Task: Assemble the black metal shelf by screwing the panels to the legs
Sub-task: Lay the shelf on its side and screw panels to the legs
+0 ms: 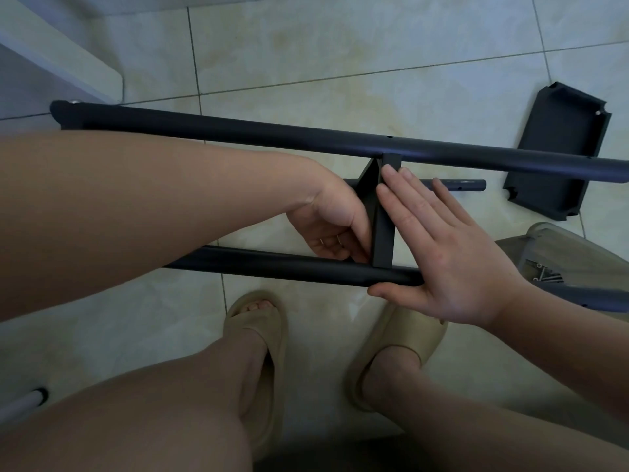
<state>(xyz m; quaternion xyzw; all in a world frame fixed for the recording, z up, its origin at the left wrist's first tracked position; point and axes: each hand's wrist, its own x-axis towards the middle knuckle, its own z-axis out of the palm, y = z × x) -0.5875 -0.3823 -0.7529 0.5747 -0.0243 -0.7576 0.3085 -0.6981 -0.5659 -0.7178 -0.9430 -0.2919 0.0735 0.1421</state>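
Can't see the left hand [326,229] fingertips, they're tucked behind the panel [383,229], so no clue if they're pinching anything. The far leg [272,132] runs off the right edge. The near leg [272,265] ducks under the right hand [452,264]. The third leg [473,186] is mostly hidden. The screws [548,275] in the cropped tub [544,233] are too tiny to count.

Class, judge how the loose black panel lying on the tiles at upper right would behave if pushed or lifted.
The loose panel probably stays stiff when lifted: its edges are folded up. Pushed, it would likely slide on the glossy tiles, not roll, since it lies flat.
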